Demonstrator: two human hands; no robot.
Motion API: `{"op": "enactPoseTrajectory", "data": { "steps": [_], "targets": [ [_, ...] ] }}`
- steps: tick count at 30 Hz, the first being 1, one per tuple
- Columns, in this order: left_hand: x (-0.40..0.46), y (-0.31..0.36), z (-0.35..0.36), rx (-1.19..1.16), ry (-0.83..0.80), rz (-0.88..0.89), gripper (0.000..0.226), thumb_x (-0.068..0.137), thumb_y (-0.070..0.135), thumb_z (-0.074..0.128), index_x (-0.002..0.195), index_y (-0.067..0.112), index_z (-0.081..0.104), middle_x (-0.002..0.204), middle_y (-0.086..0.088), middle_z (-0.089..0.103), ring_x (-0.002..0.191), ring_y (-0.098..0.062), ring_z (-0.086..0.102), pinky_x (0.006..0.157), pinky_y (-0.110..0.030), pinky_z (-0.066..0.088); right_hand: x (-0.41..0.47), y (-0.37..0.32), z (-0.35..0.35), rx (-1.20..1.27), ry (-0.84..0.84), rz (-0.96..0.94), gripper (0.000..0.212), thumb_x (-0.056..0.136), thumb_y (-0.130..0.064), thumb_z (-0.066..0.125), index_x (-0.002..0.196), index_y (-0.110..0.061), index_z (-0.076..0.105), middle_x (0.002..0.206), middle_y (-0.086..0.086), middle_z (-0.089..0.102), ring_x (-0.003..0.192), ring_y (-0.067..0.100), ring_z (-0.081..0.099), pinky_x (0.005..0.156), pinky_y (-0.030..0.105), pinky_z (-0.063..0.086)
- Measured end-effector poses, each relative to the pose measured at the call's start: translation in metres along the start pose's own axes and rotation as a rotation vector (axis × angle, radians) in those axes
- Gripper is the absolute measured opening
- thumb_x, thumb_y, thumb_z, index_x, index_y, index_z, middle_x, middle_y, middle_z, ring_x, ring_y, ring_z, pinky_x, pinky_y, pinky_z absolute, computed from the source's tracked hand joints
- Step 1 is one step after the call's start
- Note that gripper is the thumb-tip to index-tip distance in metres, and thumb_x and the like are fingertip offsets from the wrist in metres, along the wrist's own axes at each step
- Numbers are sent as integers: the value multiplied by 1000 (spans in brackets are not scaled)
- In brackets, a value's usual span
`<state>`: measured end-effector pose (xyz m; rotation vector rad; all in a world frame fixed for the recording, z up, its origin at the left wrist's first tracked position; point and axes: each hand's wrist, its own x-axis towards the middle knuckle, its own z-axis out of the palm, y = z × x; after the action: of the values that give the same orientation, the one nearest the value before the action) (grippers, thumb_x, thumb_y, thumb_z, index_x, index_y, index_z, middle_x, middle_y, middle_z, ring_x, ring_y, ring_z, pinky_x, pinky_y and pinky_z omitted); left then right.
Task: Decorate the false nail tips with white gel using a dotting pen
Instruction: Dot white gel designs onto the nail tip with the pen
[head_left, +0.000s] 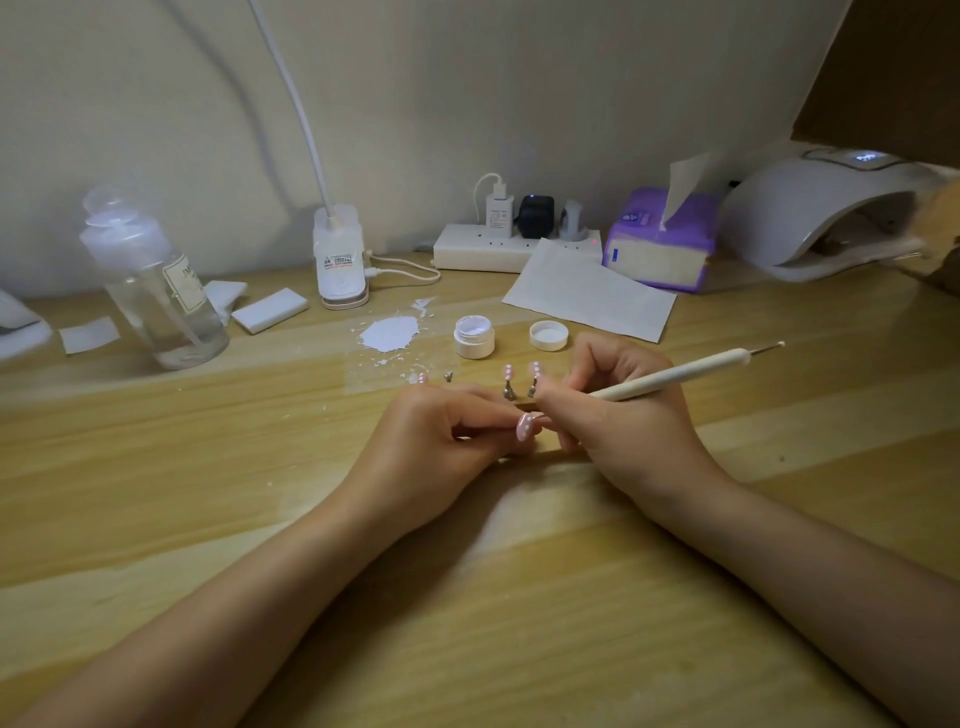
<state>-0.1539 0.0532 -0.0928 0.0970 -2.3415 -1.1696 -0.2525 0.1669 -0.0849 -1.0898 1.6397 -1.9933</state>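
My left hand (447, 431) pinches a pink false nail tip (524, 427) that carries white dots. My right hand (623, 410) grips a cream dotting pen (675, 375); its near end points down at that tip and its far metal ball end sticks out to the right. Two more pink dotted tips (522, 373) stand on small metal holders just behind my fingers, and another tip (420, 378) stands to the left. The open white gel jar (474, 338) sits behind them, its lid (548, 335) beside it.
A patch of spilled white gel (390, 334) marks the wooden desk (260, 493). Behind stand a clear pump bottle (156, 291), lamp base (340, 260), power strip (498, 247), paper sheet (587, 291), purple tissue pack (660, 244) and nail lamp (831, 213).
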Motion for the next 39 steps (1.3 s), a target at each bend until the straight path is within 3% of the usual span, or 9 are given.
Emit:
{"op": "enactPoseTrajectory", "data": {
  "steps": [13,23,29,35,39],
  "targets": [
    [0,-1,0,32,-3,27,21,75,7,70,91,22,70,79,-1,72,72,-6,64,65,-12,47,1,2,0,24,-30,19,39,77,15,56,53,-8,36,37,-6,48,40,8,57,44,15,43],
    [0,0,0,34,-12,18,24,76,8,70,91,27,68,79,-2,72,73,-11,65,67,-25,51,1,1,1,26,-24,16,38,75,18,54,53,-7,36,38,-5,45,35,5,53,42,14,41],
    [0,0,0,39,-10,29,24,76,7,70,90,26,69,78,-3,72,73,-11,65,66,-22,50,1,0,1,27,-36,17,37,75,17,54,54,-7,37,38,-4,46,38,8,56,41,13,41],
    [0,-1,1,41,-3,27,22,75,7,71,92,22,71,79,-2,72,73,-10,64,66,-21,49,2,2,1,18,-17,31,37,76,16,54,53,-7,36,35,-4,47,38,9,55,46,18,45],
    [0,-2,1,41,-15,10,19,77,7,71,90,20,73,80,-3,73,73,-13,65,68,-30,51,1,0,2,35,22,52,38,76,15,55,51,-9,37,34,-2,45,33,7,49,55,21,52]
  ]
}}
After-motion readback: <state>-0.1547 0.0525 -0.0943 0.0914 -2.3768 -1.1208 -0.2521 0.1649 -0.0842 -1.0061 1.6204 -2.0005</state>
